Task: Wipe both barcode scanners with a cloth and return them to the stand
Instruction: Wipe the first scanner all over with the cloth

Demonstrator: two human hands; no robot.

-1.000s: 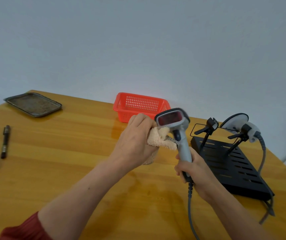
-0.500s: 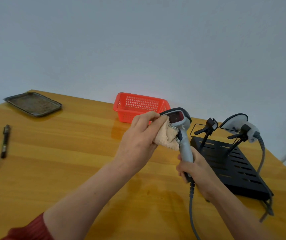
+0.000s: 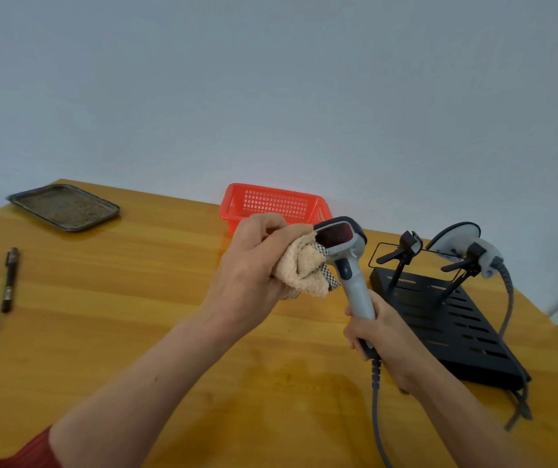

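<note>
Left hand (image 3: pixel 250 265) clutches cloth (image 3: pixel 301 268) against the scanner (image 3: pixel 345 244); right hand (image 3: pixel 382 339) grips its handle.

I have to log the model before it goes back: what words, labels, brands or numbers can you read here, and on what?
No text can be read in this view.
Pen: a faint mark on its barrel, too blurred to read.
Held scanner: no label shows on the sides facing the camera.
Docked scanner: too small to tell.

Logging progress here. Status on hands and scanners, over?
Left hand grips cloth against scanner head. Right hand holds its grip. Second scanner on stand. Nothing in the way.
</note>
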